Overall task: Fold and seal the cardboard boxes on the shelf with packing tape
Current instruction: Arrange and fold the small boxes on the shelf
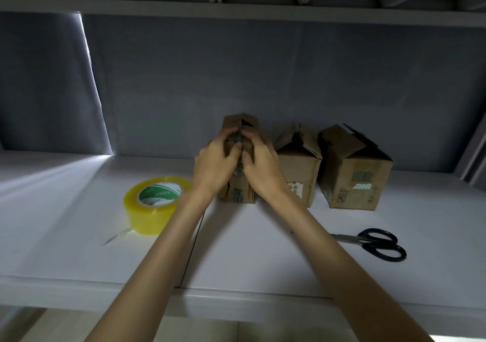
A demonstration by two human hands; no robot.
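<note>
Three small cardboard boxes stand in a row at the back of the white shelf (79, 236). My left hand (215, 162) and my right hand (260, 165) grip the leftmost box (238, 191) from either side, fingers curled over its top flaps, which they press together. One flap still sticks up behind my fingers. The middle box (299, 173) and the right box (352, 181) have their top flaps loose and raised. A roll of yellow packing tape (155, 205) lies on the shelf left of my left wrist, a loose strip trailing from it.
Black-handled scissors (378, 241) lie on the shelf in front of the right box. A grey back wall (263, 78) stands behind the boxes, and an upper shelf (236, 13) hangs overhead. The shelf's front edge (236, 299) runs under my forearms.
</note>
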